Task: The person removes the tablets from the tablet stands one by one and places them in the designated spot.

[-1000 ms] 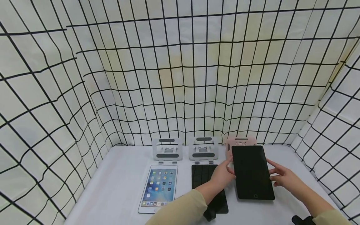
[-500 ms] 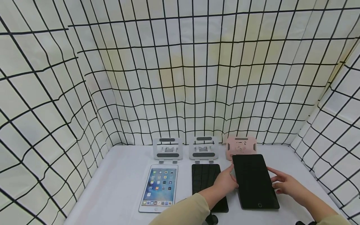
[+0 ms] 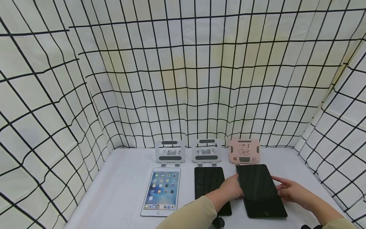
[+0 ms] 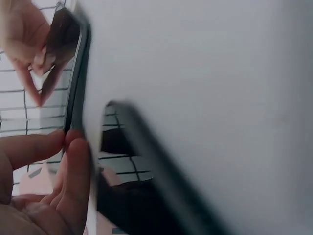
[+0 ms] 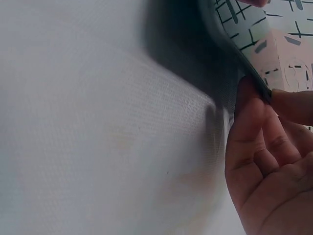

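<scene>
A black tablet (image 3: pixel 261 194) with a round home button lies low over the right part of the table, its screen facing up. My left hand (image 3: pixel 232 187) pinches its left edge, thumb and fingers closed on the rim in the left wrist view. On the opposite side, my right hand (image 3: pixel 294 192) pinches the right edge. In the right wrist view, the tablet's edge (image 5: pixel 239 54) is slightly raised and casts a shadow on the cloth. Just behind the tablet stands a pink tablet stand (image 3: pixel 244 152). A second black tablet (image 3: pixel 209 179) lies partly under my left forearm.
A white tablet (image 3: pixel 162 189) with a lit home screen lies on the white tabletop (image 3: pixel 114 187) to the left. Two grey-white tablet stands, a left one (image 3: pixel 170 152) and a middle one (image 3: pixel 206 151), stand along the back. Grid-patterned white cloth walls (image 3: pixel 200 79) enclose the table.
Both hands have lowered the black tablet and drawn it toward me, slightly rightward. The pink stand, partly hidden behind it before, now shows whole. The other tablets and stands stay put.
</scene>
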The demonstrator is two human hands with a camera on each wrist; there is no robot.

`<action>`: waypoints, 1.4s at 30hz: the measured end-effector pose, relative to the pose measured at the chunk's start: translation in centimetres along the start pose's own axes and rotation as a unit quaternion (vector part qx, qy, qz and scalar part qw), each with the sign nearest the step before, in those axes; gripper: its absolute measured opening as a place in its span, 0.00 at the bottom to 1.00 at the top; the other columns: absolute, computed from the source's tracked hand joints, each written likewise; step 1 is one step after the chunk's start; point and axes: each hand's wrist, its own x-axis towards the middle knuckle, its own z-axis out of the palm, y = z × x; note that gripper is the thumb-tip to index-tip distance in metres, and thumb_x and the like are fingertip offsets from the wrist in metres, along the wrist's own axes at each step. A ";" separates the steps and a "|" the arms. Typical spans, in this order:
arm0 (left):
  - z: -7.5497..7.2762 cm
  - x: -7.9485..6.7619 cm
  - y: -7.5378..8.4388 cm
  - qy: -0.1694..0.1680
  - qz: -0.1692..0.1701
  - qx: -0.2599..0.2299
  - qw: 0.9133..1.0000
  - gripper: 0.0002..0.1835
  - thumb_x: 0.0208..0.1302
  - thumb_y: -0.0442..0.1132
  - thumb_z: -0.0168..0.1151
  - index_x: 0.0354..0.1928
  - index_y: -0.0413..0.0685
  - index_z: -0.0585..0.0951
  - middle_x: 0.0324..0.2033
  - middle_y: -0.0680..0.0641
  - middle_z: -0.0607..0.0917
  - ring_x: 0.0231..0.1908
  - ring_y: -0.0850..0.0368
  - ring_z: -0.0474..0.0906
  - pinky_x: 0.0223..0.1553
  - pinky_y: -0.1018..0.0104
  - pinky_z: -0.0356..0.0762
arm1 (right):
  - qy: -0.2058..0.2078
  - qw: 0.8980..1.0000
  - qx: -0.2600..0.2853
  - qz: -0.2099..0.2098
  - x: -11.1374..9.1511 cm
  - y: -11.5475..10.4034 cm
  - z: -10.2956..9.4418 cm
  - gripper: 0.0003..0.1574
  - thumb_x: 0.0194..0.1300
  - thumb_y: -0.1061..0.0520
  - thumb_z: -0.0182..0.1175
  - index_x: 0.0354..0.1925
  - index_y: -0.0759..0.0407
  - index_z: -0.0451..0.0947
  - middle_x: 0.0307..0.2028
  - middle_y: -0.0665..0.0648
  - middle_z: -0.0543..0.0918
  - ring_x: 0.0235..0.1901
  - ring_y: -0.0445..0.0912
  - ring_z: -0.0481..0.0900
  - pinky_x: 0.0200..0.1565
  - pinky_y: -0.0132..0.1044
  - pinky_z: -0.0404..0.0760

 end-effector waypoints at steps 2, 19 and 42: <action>-0.1 -0.1 0.2 -0.012 -0.005 -0.006 1.000 0.41 0.52 0.26 0.70 0.70 0.40 0.68 0.15 0.50 0.80 0.15 0.57 0.78 0.21 0.67 0.76 | -0.008 1.000 0.005 0.003 0.1 0.3 -0.1 0.51 0.63 0.67 0.56 0.75 0.72 0.41 0.41 0.58 0.79 0.35 0.50 0.77 0.37 0.43 0.79; -1.0 0.1 1.3 -0.074 -0.062 -0.045 0.994 0.37 0.56 0.23 0.68 0.69 0.37 0.67 0.17 0.42 0.83 0.20 0.50 0.84 0.25 0.61 0.82 | -0.001 0.998 0.039 0.050 0.5 0.7 0.1 0.48 0.65 0.68 0.54 0.76 0.69 0.43 0.44 0.61 0.78 0.37 0.51 0.82 0.39 0.45 0.82; -0.2 0.7 1.0 -0.040 -0.043 0.152 0.987 0.39 0.54 0.40 0.77 0.69 0.50 0.72 0.14 0.52 0.81 0.13 0.60 0.77 0.29 0.71 0.74 | 0.013 0.997 -0.039 0.070 1.2 -0.3 -0.2 0.48 0.60 0.71 0.55 0.75 0.69 0.48 0.36 0.60 0.79 0.32 0.50 0.80 0.35 0.44 0.83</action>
